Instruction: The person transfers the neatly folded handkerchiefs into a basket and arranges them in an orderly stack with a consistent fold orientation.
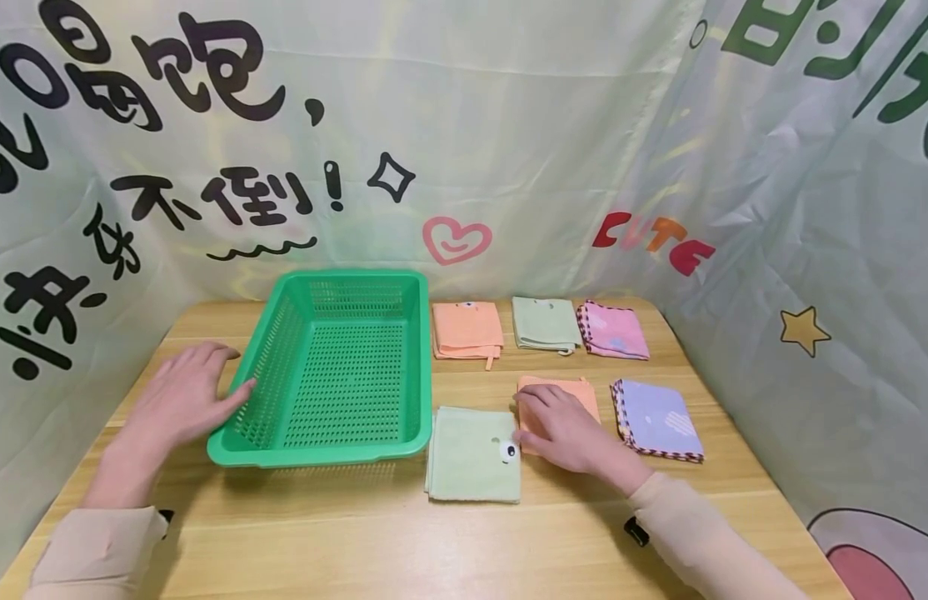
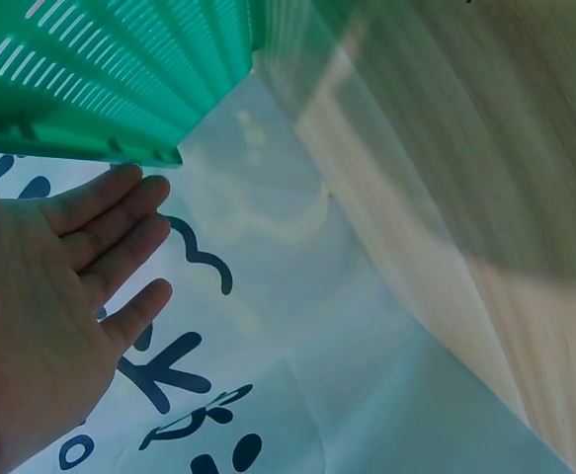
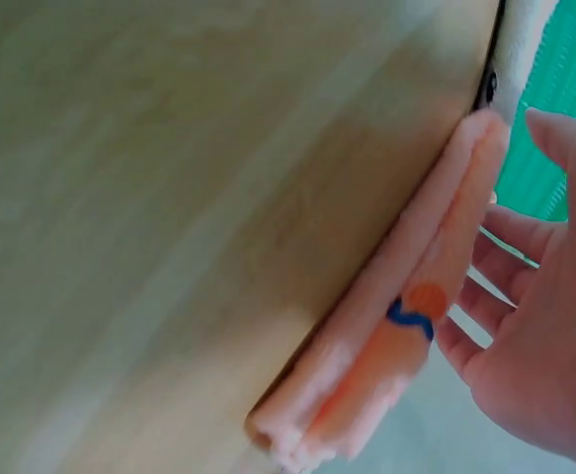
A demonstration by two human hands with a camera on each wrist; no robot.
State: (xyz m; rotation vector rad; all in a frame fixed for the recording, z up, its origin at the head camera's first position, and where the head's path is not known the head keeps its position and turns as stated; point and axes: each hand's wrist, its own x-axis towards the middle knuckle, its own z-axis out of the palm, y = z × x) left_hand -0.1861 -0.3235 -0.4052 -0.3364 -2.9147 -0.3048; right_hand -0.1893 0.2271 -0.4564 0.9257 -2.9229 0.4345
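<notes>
On the wood-grain tabletop (image 1: 299, 542), a rectangular green perforated plastic basket (image 1: 351, 387) is touched by the straight-fingered left hand (image 1: 185, 396), apparently for steadying, while, to its right, a folded square peach cloth (image 1: 586, 396) is partly covered by the loose-fingered right hand (image 1: 565, 429), perhaps for edge access.

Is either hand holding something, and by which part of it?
Nothing seems held: the left hand is open at the basket's left rim; the right hand, fingers not closed, is at the nearer orange cloth.
</notes>
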